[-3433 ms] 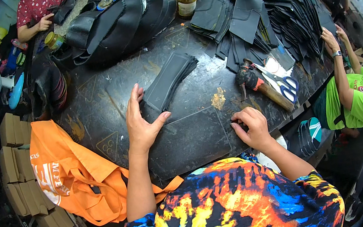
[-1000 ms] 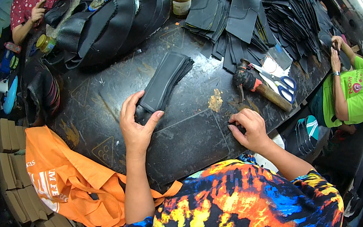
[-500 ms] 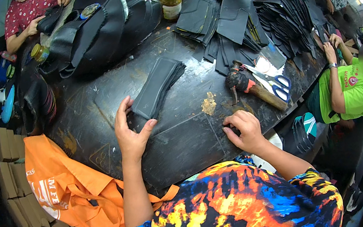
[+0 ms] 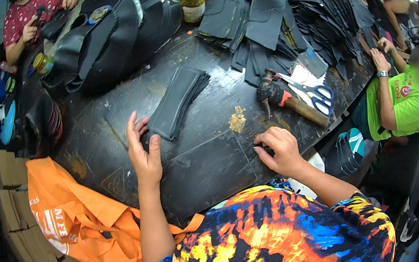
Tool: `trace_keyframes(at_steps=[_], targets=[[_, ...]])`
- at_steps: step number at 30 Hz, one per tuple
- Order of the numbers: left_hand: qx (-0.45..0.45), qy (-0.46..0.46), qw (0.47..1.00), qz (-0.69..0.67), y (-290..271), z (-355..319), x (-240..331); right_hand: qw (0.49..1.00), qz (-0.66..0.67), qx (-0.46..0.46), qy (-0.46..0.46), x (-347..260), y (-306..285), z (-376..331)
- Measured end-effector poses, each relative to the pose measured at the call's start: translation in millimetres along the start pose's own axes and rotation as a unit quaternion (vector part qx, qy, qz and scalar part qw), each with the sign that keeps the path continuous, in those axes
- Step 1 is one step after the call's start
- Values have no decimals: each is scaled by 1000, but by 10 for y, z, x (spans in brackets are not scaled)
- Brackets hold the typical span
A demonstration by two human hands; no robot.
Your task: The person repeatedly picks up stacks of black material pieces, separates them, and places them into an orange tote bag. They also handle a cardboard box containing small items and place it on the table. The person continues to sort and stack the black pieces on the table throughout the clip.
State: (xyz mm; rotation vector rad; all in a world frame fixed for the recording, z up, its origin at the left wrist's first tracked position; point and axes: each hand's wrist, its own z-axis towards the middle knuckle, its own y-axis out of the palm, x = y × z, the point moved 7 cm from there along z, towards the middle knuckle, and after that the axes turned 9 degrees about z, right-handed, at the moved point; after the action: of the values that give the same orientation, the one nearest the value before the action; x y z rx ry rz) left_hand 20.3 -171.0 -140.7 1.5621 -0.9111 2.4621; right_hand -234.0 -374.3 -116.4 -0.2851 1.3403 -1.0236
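A neat stack of narrow black leather-like pieces [image 4: 178, 103] lies slantwise on the dark worktable [image 4: 210, 169]. Just left of its near end is my left hand [image 4: 144, 152], thumb and fingers apart, holding nothing. My right hand [image 4: 280, 150] rests low over the table near its front edge, fingers curled toward the thumb. Whatever may be inside that curl is hidden or too dark to name. Beyond my right hand lie a hammer [image 4: 300, 106] with dark wrapping round its head end and scissors [image 4: 318, 98] with blue-and-white handles.
Large black sheets [image 4: 104, 43] curl at the back left. Black cut panels [image 4: 266, 19] pile at the back right, beside glass jars [image 4: 193, 4]. An orange bag [image 4: 74, 205] hangs at the left edge. Co-workers sit at far left and right, one in a green shirt [image 4: 405, 99].
My left hand has drawn slightly left and away from the stack, its thumb now pointing more upward. My right hand stays nearly in place. The view has shifted a little.
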Motion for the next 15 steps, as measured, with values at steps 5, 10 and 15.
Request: trace_keyframes(at_steps=[5, 10, 15], targets=[[1, -18, 997, -73, -56, 44, -10, 1000, 1, -7, 12, 6, 15, -7], [-9, -133, 985, -113, -107, 316, 104, 1000, 6, -3, 1, 1, 0, -13], [-85, 45, 974, 206, 307, 664, 678, 1000, 23, 6, -3, 4, -16, -30]])
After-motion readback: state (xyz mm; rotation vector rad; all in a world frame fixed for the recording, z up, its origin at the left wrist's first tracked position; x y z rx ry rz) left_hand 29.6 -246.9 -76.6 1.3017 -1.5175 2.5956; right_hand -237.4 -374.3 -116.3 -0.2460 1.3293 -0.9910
